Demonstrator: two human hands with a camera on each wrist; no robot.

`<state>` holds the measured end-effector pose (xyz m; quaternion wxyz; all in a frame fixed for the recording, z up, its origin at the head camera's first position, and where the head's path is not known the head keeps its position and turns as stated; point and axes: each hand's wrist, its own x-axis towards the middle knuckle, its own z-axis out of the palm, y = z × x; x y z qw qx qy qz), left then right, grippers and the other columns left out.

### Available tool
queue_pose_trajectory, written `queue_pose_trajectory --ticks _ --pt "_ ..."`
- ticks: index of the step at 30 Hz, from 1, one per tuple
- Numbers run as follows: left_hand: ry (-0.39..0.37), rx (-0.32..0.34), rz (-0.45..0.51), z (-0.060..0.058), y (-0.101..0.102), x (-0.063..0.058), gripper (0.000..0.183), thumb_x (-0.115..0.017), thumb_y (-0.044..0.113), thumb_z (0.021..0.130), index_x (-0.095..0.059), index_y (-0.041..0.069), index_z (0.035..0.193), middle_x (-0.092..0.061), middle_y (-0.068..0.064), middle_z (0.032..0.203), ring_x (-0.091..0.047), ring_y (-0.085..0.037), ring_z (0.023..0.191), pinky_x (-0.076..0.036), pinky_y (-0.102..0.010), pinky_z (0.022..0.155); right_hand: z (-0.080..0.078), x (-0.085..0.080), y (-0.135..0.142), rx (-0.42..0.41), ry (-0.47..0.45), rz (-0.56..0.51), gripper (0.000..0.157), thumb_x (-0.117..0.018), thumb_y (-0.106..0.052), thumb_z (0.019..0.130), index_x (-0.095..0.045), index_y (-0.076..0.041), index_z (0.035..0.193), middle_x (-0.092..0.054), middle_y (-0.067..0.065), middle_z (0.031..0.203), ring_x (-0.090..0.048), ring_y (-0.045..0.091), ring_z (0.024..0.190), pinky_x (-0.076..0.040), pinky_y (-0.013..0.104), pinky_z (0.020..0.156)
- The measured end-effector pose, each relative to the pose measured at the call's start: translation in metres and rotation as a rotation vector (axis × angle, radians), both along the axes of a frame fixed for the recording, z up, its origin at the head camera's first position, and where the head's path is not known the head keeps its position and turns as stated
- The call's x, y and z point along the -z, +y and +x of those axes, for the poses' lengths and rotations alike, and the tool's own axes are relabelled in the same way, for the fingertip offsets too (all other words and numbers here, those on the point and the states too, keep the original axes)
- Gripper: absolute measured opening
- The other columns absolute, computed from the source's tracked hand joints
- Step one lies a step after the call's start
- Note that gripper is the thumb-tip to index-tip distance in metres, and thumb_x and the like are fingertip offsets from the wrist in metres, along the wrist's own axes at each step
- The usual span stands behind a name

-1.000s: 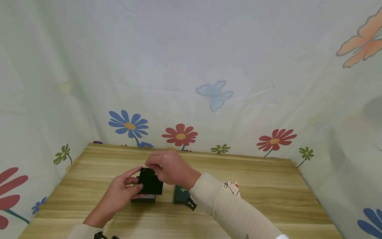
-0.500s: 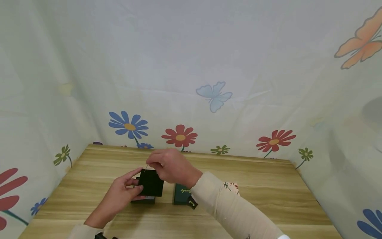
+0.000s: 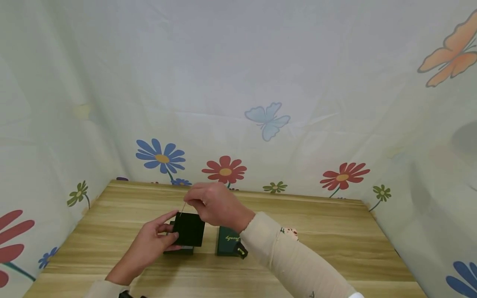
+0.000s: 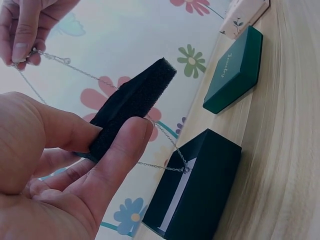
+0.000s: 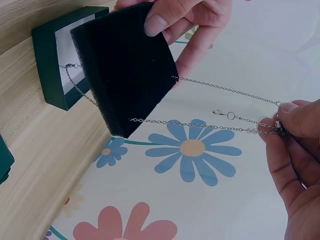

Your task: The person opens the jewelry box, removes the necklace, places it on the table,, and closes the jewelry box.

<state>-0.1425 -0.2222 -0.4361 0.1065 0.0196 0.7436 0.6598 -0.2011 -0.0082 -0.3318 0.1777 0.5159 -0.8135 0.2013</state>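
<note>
My left hand (image 3: 149, 243) grips a square black foam pad (image 3: 189, 230) by its edge, thumb on one face and fingers behind. My right hand (image 3: 218, 207) pinches one end of a silver necklace (image 5: 227, 91), with small beads and a clasp near the fingertips. In the right wrist view two strands run taut from these fingers into the pad. Its other part comes out of the pad's far side and hangs in a loop near the open dark green box base (image 4: 210, 187). The base stands just below the pad, with a white lining inside.
A green lid (image 4: 235, 70) with gold lettering lies on the wooden table (image 3: 335, 240), right of the box base. Beyond it is a cream flower-patterned box (image 4: 242, 17), mostly behind the right sleeve in the head view. A flowered curtain surrounds the table.
My right hand has risen slightly away from the pad, and more chain shows between them. The left hand and pad have hardly moved.
</note>
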Motion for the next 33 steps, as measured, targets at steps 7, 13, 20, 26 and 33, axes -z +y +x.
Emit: queue_pose_trajectory --ticks 7,13,20,26,33 --pt "0.005 0.008 -0.011 0.000 -0.001 0.002 0.071 -0.058 -0.006 0.100 -0.027 -0.001 0.163 -0.064 -0.025 0.116 -0.071 -0.023 0.098 -0.065 -0.043 0.082 0.000 -0.006 0.000 -0.001 -0.002 0.003 0.012 -0.073 -0.010 0.097 -0.082 -0.011 0.105 -0.079 -0.001 0.098 -0.075 0.009 0.088 -0.057 0.012 0.084" --pt "0.008 0.009 -0.019 0.001 -0.001 0.003 0.070 -0.058 -0.006 0.100 -0.025 -0.005 0.162 -0.066 -0.030 0.122 -0.073 -0.026 0.103 -0.065 -0.043 0.082 -0.001 -0.009 0.000 -0.012 0.014 -0.005 0.012 -0.074 -0.009 0.096 -0.082 -0.010 0.105 -0.080 0.000 0.099 -0.076 0.009 0.089 -0.059 0.016 0.084" --pt "-0.007 -0.010 -0.030 0.002 0.000 0.003 0.068 -0.058 -0.006 0.100 -0.029 -0.004 0.161 -0.066 -0.031 0.124 -0.074 -0.029 0.103 -0.065 -0.041 0.081 -0.001 -0.012 0.001 -0.011 0.029 0.002 0.013 -0.073 -0.009 0.097 -0.082 -0.012 0.106 -0.080 0.000 0.100 -0.076 0.009 0.091 -0.058 0.015 0.088" --pt "-0.012 -0.017 -0.032 0.003 0.000 0.003 0.067 -0.058 -0.007 0.099 -0.030 -0.006 0.160 -0.065 -0.033 0.125 -0.073 -0.028 0.103 -0.065 -0.039 0.079 -0.001 -0.016 0.002 -0.013 0.037 -0.005 0.011 -0.073 -0.009 0.097 -0.082 -0.011 0.104 -0.080 -0.001 0.100 -0.076 0.009 0.092 -0.058 0.016 0.089" --pt "-0.008 -0.006 -0.046 0.003 0.000 0.003 0.067 -0.059 -0.006 0.099 -0.030 -0.008 0.160 -0.064 -0.032 0.125 -0.073 -0.027 0.102 -0.065 -0.036 0.078 -0.002 -0.020 0.002 -0.028 0.026 -0.016 0.011 -0.072 -0.007 0.097 -0.082 -0.010 0.103 -0.080 0.000 0.099 -0.075 0.009 0.091 -0.058 0.015 0.088"
